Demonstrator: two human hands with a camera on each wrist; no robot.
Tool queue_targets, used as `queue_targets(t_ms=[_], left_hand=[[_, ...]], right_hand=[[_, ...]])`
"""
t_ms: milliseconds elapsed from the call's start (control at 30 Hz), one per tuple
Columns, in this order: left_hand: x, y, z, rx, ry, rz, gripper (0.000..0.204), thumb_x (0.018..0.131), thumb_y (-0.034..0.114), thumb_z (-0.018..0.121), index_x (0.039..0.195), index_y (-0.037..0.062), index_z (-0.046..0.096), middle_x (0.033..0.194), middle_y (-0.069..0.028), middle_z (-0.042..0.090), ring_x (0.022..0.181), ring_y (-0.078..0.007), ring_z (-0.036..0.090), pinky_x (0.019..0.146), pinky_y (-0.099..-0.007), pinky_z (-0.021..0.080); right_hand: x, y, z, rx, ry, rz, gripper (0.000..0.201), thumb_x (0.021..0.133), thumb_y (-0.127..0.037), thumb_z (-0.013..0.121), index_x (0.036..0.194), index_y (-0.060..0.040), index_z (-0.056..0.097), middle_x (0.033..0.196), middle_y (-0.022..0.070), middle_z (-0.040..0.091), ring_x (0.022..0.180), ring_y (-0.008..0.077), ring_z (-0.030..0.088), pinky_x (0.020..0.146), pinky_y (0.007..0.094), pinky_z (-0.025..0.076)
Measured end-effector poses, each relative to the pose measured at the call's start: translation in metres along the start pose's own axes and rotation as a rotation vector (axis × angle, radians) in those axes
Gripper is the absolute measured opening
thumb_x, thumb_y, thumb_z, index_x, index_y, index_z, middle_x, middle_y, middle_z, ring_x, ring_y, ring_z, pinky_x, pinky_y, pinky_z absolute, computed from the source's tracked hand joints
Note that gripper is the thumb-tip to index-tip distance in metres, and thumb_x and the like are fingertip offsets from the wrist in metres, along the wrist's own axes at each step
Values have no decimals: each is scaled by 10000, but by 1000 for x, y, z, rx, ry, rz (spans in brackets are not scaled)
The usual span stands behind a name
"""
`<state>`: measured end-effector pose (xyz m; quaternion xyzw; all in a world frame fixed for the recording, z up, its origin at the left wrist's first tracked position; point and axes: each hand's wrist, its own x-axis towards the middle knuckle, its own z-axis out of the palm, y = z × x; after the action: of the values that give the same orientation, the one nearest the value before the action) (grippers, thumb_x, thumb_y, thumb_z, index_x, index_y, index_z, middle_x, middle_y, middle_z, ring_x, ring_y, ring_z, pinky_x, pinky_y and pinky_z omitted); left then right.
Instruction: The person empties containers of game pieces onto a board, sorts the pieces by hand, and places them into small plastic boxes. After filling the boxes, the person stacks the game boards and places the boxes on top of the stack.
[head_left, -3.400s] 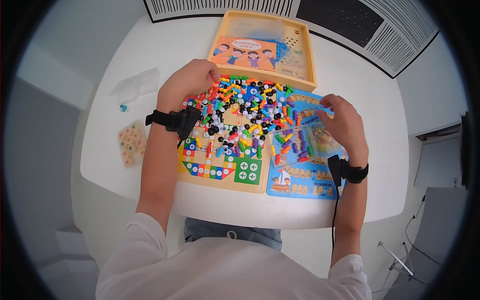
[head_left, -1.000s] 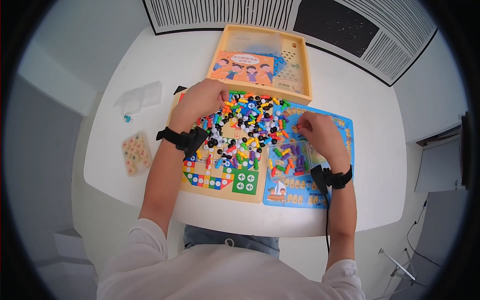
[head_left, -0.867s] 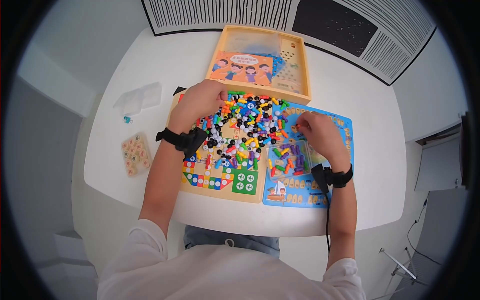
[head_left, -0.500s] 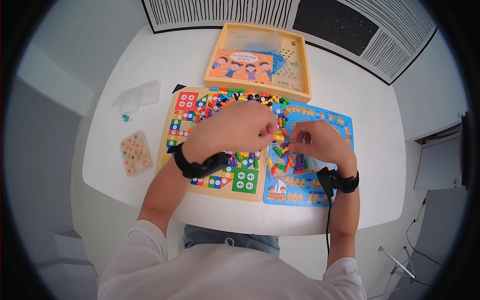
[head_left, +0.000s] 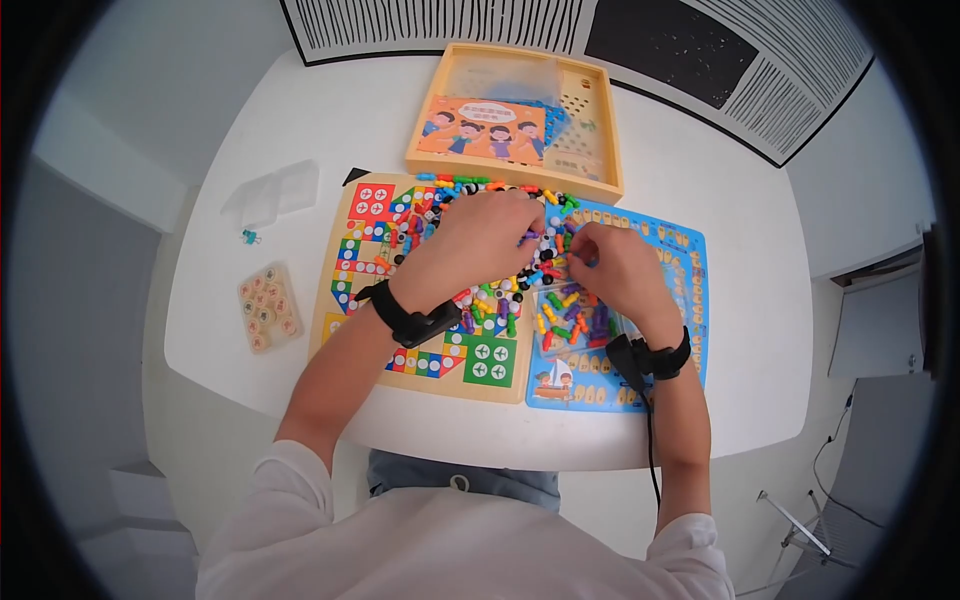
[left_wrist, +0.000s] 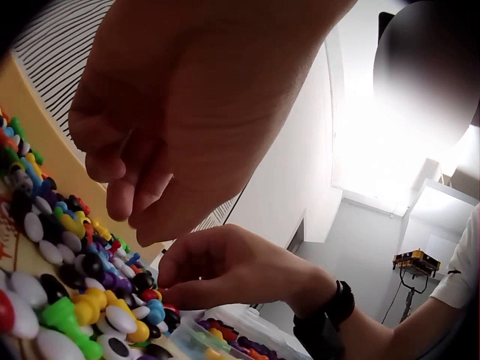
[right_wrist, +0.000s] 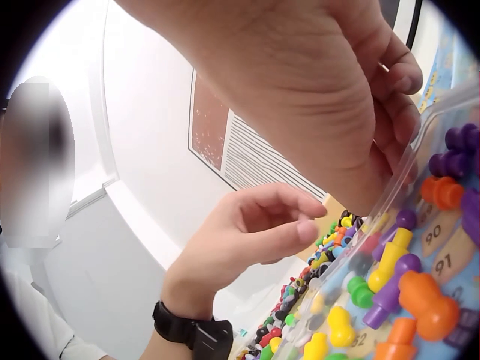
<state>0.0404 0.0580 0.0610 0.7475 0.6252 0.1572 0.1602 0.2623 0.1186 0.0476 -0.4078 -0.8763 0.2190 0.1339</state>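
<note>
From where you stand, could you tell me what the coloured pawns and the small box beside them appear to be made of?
The coloured pawns look like moulded plastic: saturated colours, rounded shapes, a slight gloss in the wrist views. The small box seems to be clear, thin plastic, since the pieces inside show through its wall. The game board beneath looks like pale wood with printed squares, though coated fibreboard is possible.

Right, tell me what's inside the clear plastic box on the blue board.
The clear box holds loose coloured pegs: purple, orange, yellow and green ones show. The right hand covers its far end, so whatever lies there cannot be seen.
</note>
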Motion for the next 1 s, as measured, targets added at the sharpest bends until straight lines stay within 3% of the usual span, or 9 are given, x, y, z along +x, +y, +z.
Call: queue_targets(t_ms=[200,400,733,833,933,1000], left_hand=[[2,-4,22,97,74,49,183,922,194,694,1062,92,751,1065,-89,674,999,-300,710,827,-454,584],[4,-12,29,137,73,8,167,916,192,697,1027,87,765,1042,-92,671,1014,-305,704,827,-453,585],[4,-10,25,106,14,-15,198,847,208,711,996,86,756,1030,-90,671,997,-304,703,834,-457,582],[3,-11,26,45,76,24,181,823,177,722,910,27,772,978,-145,688,904,-348,719,763,-485,580],[2,-11,21,-5,42,24,187,819,189,735,912,29,765,987,-143,691,907,-341,720,763,-482,580],[4,-14,21,44,-3,25,182,840,229,746,935,74,734,1000,-84,688,966,-306,705,807,-437,568]], right_hand=[[2,-7,-1,-30,74,32,176,844,-145,753,1010,-90,731,818,86,759,780,311,742,701,423,584],[1,-1,5,-95,74,-73,199,855,-154,744,1049,-108,749,847,66,761,797,300,742,708,422,588],[1,-2,3,-145,37,28,224,816,-187,765,1007,-69,772,874,137,772,811,337,749,733,451,599],[2,-1,3,-180,37,42,217,797,-186,765,974,-61,778,874,161,771,811,356,749,741,460,603],[2,1,3,-162,46,47,195,779,-179,763,934,-63,786,848,173,766,782,365,747,732,461,607],[4,3,3,-143,54,50,184,771,-174,762,917,-64,789,827,175,763,759,366,745,721,460,608]])
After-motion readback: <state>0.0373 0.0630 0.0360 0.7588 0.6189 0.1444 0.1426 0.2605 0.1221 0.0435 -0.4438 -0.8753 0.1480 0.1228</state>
